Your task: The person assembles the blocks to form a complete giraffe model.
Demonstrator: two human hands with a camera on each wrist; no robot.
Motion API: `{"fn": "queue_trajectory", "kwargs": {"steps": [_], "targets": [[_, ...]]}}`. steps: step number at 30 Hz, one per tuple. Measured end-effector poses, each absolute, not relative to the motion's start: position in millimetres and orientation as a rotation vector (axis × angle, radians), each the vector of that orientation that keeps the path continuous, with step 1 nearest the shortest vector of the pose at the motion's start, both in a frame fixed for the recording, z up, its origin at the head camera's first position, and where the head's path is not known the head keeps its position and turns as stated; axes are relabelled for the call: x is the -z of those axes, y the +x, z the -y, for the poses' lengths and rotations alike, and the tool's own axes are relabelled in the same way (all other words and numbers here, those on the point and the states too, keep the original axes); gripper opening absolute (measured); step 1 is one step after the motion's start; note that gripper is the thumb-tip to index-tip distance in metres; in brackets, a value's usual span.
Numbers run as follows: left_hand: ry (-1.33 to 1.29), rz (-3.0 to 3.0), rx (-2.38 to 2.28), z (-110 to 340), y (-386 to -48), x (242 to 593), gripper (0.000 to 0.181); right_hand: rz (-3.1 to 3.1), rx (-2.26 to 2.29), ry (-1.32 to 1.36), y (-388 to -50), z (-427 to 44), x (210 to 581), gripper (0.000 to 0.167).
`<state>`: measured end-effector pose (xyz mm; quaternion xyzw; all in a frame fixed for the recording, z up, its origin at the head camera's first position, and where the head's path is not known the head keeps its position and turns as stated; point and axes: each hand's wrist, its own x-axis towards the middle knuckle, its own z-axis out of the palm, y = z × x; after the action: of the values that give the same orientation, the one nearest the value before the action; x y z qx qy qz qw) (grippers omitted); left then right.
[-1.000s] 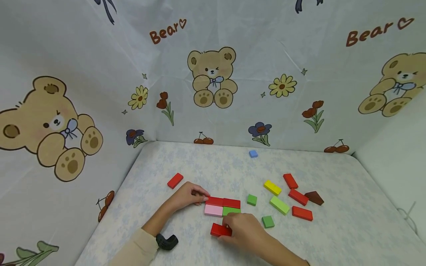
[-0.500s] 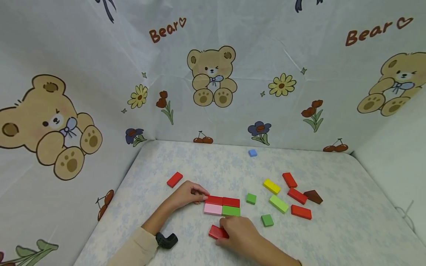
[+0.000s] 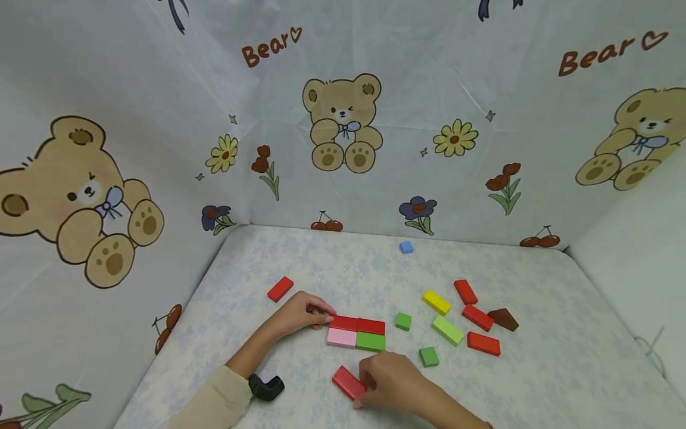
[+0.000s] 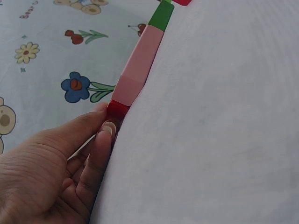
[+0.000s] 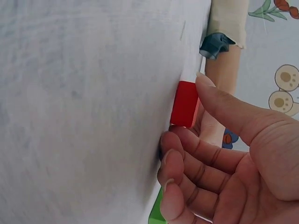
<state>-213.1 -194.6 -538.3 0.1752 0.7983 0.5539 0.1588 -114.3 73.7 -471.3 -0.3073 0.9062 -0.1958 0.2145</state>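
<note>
Right hand pinches a loose red block by its end between thumb and fingers, a hold that presumably leaves it free to be turned; left hand grips the outer end of a back-row red block, probably to steady a rectangle on the pale table. That rectangle comprises the held block, a second red block, a pink block and a green block, all touching. The loose red block lies slanted, left of the right palm and nearer the person than the rectangle. Scattered toward the table's right edge are a brown piece and oblong blocks, including a yellow block; smallest, a blue piece sits near the far edge.
</note>
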Motion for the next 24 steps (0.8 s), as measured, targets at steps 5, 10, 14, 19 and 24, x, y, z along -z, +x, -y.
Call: {"fn": "queue_trajectory", "kwargs": {"steps": [5,10,14,19,24], "targets": [[0.498,-2.277,-1.59,194.2,-212.5,536.3,0.017,-2.568,0.536,-0.912,-112.4,-69.5,475.6,0.038],[0.492,-2.282,-1.587,194.1,-212.4,538.5,0.017,-2.538,0.55,-0.968,-113.4,-67.4,476.8,0.032],[0.487,-2.286,-1.581,194.1,-212.5,539.6,0.017,-2.52,0.567,-0.999,-113.9,-66.3,477.4,0.029],[0.485,-2.296,-1.568,194.1,-214.1,540.6,0.017,-2.549,0.566,-0.993,-114.0,-61.1,476.8,0.032],[0.489,-2.304,-1.563,193.7,-213.8,539.8,0.016,-2.603,0.557,-0.985,-112.7,-54.0,476.0,0.037]]}}
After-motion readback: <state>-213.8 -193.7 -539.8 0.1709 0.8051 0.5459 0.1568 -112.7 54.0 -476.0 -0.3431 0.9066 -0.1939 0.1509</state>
